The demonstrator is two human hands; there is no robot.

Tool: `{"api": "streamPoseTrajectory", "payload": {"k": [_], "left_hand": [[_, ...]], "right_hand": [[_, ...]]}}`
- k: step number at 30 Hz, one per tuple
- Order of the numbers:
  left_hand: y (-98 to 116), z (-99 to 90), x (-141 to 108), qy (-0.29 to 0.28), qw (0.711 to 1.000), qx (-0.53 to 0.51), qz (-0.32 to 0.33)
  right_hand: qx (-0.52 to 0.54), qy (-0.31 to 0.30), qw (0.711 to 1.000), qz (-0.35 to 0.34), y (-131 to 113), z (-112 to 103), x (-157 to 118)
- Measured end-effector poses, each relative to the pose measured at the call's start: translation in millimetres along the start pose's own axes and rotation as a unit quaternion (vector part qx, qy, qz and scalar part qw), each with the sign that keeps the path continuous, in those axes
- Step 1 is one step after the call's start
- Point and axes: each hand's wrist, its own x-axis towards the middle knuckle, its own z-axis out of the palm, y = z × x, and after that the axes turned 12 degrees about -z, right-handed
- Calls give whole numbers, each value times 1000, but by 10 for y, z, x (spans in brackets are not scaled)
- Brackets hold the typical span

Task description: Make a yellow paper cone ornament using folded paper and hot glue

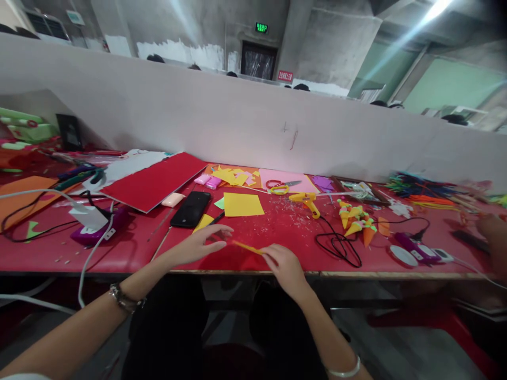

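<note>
Head view, looking down over a red bench (291,252); I read the hands first. Right hand (285,268): fingers drawn together, thumb and fingertips pinching the right end of a thin yellow strip (249,247). The strip lies in the air over the near edge of the bench, midway between the hands, pointing left and slightly far. Left hand (198,245): open, palm turned inward, thumb parted from the fingers, nothing that I can make out in its grasp. Its thumb tip is just beside the strip's left end; that end is blurred, so I cannot tell whether they touch.

Far of the strip I note a yellow sheet (243,205) lying flat, with a dark pen (217,217) at its near left corner. A black phone (190,209) lies left of the sheet, far of the left hand. To the right and far, a yellow glue gun (306,200) on the bench, its black cord (344,244) looped on the near side. Small pale scraps litter the surface between sheet and gun. Right of the gun, a cluster of yellow and orange cones (356,219). Beyond the gun, scissors with yellow handles (279,189). At the far right edge, I log a co-worker's hand (491,232), partly cut off; its grip I cannot tell.
</note>
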Motion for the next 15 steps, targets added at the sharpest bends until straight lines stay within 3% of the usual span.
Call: {"api": "streamPoseTrajectory", "payload": {"k": [2, 6, 9, 10, 12, 15], "left_hand": [[63, 5, 28, -12, 998, -55, 17], [225, 52, 171, -40, 985, -163, 48], [334, 129, 351, 37, 981, -193, 0], [362, 157, 416, 65, 979, -194, -23], [401, 203, 546, 64, 978, -188, -57], [412, 238, 711, 26, 983, -170, -71]], "right_hand": [[141, 84, 984, 69, -8, -62, 139], [396, 172, 891, 138, -70, -78, 420], [480, 196, 841, 153, -78, -27, 565], [490, 201, 834, 154, -62, -10, 597], [478, 207, 840, 150, -7, 11, 644], [385, 198, 891, 138, 104, 16, 684]]}}
